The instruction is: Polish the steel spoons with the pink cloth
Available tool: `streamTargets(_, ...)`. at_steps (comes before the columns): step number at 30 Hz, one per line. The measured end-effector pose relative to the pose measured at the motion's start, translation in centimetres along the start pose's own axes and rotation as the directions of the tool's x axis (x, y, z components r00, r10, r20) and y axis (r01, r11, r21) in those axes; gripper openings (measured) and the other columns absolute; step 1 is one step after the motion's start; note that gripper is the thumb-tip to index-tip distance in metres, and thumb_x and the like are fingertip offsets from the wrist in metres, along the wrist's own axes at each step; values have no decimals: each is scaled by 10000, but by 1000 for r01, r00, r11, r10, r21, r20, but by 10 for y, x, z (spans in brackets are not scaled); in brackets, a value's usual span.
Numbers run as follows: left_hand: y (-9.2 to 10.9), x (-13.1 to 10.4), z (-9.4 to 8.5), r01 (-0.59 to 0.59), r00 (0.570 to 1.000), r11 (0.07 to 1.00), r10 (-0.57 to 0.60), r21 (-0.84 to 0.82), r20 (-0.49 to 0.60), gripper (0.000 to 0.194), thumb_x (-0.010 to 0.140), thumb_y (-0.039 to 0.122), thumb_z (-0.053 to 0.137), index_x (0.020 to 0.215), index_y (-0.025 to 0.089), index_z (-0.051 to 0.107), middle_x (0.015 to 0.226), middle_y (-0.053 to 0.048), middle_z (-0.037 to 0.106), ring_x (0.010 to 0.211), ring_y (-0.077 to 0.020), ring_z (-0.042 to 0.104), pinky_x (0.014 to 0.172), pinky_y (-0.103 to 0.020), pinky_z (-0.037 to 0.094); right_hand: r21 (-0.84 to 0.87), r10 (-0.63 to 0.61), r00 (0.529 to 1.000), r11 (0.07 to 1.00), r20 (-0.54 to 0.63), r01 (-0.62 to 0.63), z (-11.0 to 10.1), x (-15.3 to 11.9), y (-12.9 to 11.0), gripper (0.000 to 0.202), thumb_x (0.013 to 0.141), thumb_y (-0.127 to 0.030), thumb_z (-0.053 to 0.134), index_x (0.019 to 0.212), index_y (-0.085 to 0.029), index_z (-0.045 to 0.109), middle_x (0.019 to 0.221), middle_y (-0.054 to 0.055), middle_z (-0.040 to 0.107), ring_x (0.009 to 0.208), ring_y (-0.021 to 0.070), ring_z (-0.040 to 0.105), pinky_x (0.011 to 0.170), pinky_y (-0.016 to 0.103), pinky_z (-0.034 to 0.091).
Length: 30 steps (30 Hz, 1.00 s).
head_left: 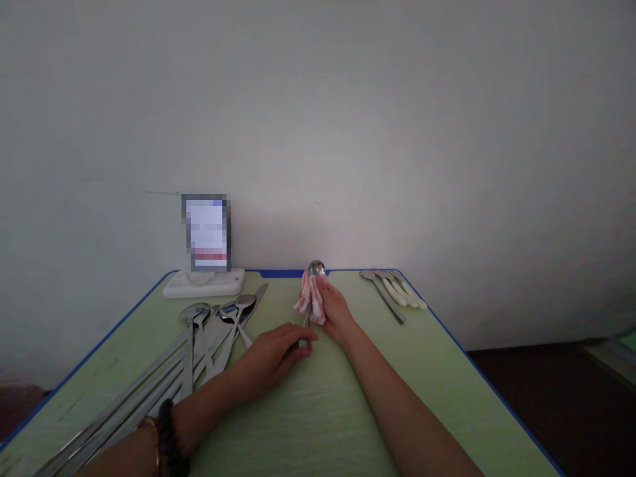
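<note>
Over the middle of the table, a metal spoon (317, 267) points its shiny bowl away from me. My left hand (282, 350) pinches the lower end of its handle between thumb and fingers. A pink and white cloth (311, 303) is wrapped round the spoon just below the bowl, with its edges hanging loose. My right hand (332, 306) grips the cloth against the spoon; some of its fingers are hidden behind the cloth. Under and beside my left forearm lies a pile of metal cutlery (199, 338), with spoons and a knife among it.
Several spoons with metal or cream handles (392, 291) lie at the table's far right. A phone with a blurred screen (207, 232) stands upright on a white base (203, 283) at the far left. The green table (308, 424) has a blue edge and meets a grey wall (318, 132).
</note>
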<state>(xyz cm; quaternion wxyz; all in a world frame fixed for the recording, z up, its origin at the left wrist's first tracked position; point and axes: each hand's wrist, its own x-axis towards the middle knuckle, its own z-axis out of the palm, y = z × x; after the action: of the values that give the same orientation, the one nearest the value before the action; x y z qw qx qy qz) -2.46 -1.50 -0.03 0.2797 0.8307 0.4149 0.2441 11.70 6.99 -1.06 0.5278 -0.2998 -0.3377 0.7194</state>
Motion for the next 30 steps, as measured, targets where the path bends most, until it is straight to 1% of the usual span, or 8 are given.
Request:
streamTargets(4, -3, 0, 4, 112, 990, 992, -116, -58, -78, 240, 884, 305, 403, 1086, 196, 475, 804, -9, 602, 689, -150, 550, 666, -257, 426, -27, 15, 1000, 1000, 26, -14, -1, -1, 1, 320, 684, -451, 674, 777, -159, 580, 570, -12, 636, 475, 112, 565, 489, 231, 447)
streamTargets(8, -4, 1, 6, 132, 979, 977, -155, -167, -132, 260, 880, 303, 411, 1110, 197, 351, 761, 23, 589, 589, -128, 530, 585, -238, 397, 39, 54, 998, 998, -23, -53, -2, 0, -1, 331, 695, -461, 666, 743, -142, 591, 573, 13, 646, 477, 117, 570, 486, 235, 457)
streamTargets(12, -2, 4, 5, 181, 957, 962, -220, -205, -188, 217, 859, 288, 440, 1043, 203, 360, 752, 27, 579, 561, -116, 523, 552, -230, 385, 113, 74, 997, 991, -24, -71, -1, 0, -5, 325, 737, -460, 631, 730, -136, 603, 588, 32, 654, 496, 125, 583, 504, 246, 477)
streamTargets(16, 0, 4, 3, 197, 953, 959, -236, -204, -190, 179, 843, 277, 451, 993, 197, 395, 701, 44, 547, 521, -100, 486, 517, -220, 369, 90, 85, 996, 992, 30, -88, 0, -1, -5, 345, 716, -485, 642, 746, -143, 605, 589, 27, 650, 497, 129, 579, 500, 250, 471)
streamTargets(19, -1, 4, 3, 186, 946, 950, -242, -251, -215, 193, 846, 300, 457, 997, 199, 395, 713, 40, 569, 542, -104, 508, 518, -219, 376, 46, 62, 997, 997, 46, -64, 1, -4, -3, 359, 700, -502, 646, 760, -150, 607, 571, 14, 640, 488, 126, 566, 502, 246, 460)
streamTargets(22, -3, 3, 4, 170, 938, 937, -249, -306, -242, 204, 849, 321, 459, 994, 201, 381, 762, 17, 617, 612, -123, 550, 563, -236, 406, 1, 61, 996, 998, 60, -61, 2, -6, -2, 341, 697, -487, 650, 736, -152, 601, 569, 7, 634, 488, 122, 558, 496, 239, 451)
streamTargets(26, -5, 4, 4, 150, 923, 929, -254, -337, -289, 205, 845, 335, 463, 970, 205, 366, 801, -8, 648, 692, -139, 574, 661, -273, 434, -44, 53, 993, 998, 104, -49, 2, -8, -3, 295, 670, -423, 694, 700, -147, 593, 572, -4, 628, 495, 109, 550, 494, 220, 441)
streamTargets(30, -4, 5, 2, 167, 897, 907, -303, -386, -323, 227, 832, 351, 479, 967, 203, 373, 800, -12, 643, 669, -133, 570, 646, -267, 439, -78, 65, 987, 995, 148, -54, 1, -10, -4, 257, 639, -350, 734, 697, -140, 599, 572, -13, 628, 479, 89, 525, 481, 201, 416)
